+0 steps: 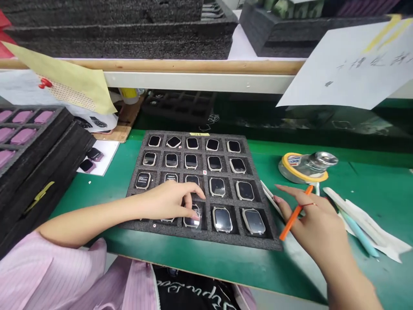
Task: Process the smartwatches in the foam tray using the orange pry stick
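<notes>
A black foam tray lies on the green table, with several square watch cases sitting in its compartments. Most screens are dark; at the left a couple show small white text. My left hand reaches over the tray, fingers bent and apart. Its thumb tip rests at a watch in the front row, and the hand hides part of the watches beneath it. To the right of the tray, my right hand holds a thin flat orange stick slanting between its fingers, the index finger pointing forward.
A yellow tape roll and a metal-capped glass bottle stand behind my right hand. White strips and a light-blue tool lie at the right. Stacked foam trays with purple pieces stand left. A shelf edge crosses behind.
</notes>
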Available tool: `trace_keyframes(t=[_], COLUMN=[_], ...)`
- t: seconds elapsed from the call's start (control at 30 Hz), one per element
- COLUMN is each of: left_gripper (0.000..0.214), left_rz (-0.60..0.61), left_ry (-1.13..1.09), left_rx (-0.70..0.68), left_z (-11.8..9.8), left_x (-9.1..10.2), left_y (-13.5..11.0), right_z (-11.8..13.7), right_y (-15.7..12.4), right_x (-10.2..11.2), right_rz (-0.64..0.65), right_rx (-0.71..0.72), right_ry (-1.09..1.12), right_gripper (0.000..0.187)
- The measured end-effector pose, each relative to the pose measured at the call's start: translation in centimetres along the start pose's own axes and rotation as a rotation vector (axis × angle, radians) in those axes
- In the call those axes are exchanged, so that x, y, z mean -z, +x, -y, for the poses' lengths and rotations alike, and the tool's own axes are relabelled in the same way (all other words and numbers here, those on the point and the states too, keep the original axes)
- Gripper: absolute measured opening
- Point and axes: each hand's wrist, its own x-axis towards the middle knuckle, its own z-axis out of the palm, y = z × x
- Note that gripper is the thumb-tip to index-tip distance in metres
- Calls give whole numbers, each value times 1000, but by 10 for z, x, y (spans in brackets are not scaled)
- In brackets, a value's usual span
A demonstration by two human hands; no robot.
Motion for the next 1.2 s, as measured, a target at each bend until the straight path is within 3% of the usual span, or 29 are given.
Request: trace_keyframes(t=[0.23,0.37,0.5,0.6,0.7,0.83,1.0,1.1,1.2], left_gripper=[39,34,33,32,33,61,68,60,35], left_rz=[-108,-167,-398,-580,-494,-339,-390,-411,-360], left_ry=[211,458,867,946,929,966,897,864,844], left_rx=[-51,-100,-297,-482,-522,-471,-468,-506,-543], left_z=[13,12,15,21,28,36,35,32,28], left_x=[-6,-16,-34,-51,-67,-79,-80,-72,-55], left_y=[1,-1,-15,-31,-45,-52,-46,-36,-23], right_z=[1,5,11,21,37,67,104,115,119], right_y=[-4,-4,-4,-5,-7,-10,-2,9,17], right_x=[4,7,16,27,35,32,15,7,-2], right_rz=[11,12,-55,-139,-201,-60,56,52,43], right_rx=[-42,-27,-2,26,117,269,417,455,474], right_ry=[-27,-32,-36,-87,-26,254,464,484,499], right_gripper=[33,30,26,21,16,22,47,49,43])
